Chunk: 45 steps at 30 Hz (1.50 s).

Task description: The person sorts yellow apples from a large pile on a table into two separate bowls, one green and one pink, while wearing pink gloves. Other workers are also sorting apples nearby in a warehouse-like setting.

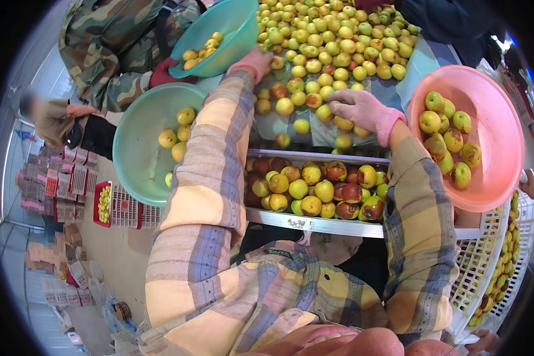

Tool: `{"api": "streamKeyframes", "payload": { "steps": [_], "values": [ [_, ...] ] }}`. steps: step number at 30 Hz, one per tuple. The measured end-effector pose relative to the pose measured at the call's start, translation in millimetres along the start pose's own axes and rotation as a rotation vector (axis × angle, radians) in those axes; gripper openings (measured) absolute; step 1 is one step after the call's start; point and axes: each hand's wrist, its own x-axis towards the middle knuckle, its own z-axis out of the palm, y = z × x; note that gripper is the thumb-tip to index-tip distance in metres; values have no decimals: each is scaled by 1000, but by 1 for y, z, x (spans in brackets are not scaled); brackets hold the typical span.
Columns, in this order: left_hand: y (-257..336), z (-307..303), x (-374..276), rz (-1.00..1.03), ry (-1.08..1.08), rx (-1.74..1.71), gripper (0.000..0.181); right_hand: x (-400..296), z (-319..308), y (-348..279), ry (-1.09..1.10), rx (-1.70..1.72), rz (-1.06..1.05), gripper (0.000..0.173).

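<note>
A pile of yellow-green jujubes (333, 38), some with red-brown patches, covers the cloth-lined sorting table (267, 127). My left hand (256, 62), in a pink glove, reaches to the pile's left edge beside the upper teal basin; its fingers are blurred, and whether they hold a jujube is unclear. My right hand (360, 110), gloved likewise, lies palm down over loose jujubes with its fingers spread, touching or just above them. Nearer my body, a trough (316, 228) with a metal front edge holds redder, blotched jujubes (311, 205). Several loose jujubes lie between the trough and my hands.
A green basin (144, 147) stands left of my left arm, a pink basin (500, 147) to the right; both hold jujubes. A person in camouflage (111, 49) has a gloved hand at the teal basin (236, 26). White crates (476, 262) of jujubes stand lower right.
</note>
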Motion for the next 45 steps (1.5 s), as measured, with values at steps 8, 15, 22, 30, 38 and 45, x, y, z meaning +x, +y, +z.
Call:
{"api": "streamKeyframes", "payload": {
  "steps": [8,15,22,30,38,45],
  "values": [
    [-18,22,19,-244,109,-12,74,1,-9,-12,770,-332,-22,36],
    [-16,29,7,-284,-100,292,69,0,-6,-12,338,-430,229,57],
    [8,28,-22,387,-762,892,20,4,-3,8,236,-28,-1,43],
    [84,-68,-111,123,-921,142,41,-3,-17,-7,526,-505,274,51],
    [28,-7,10,29,-102,79,53,-7,-7,-15,228,-282,-15,46],
    [99,62,-20,107,-115,155,86,3,-11,-14,789,-424,78,47]
  ]
}}
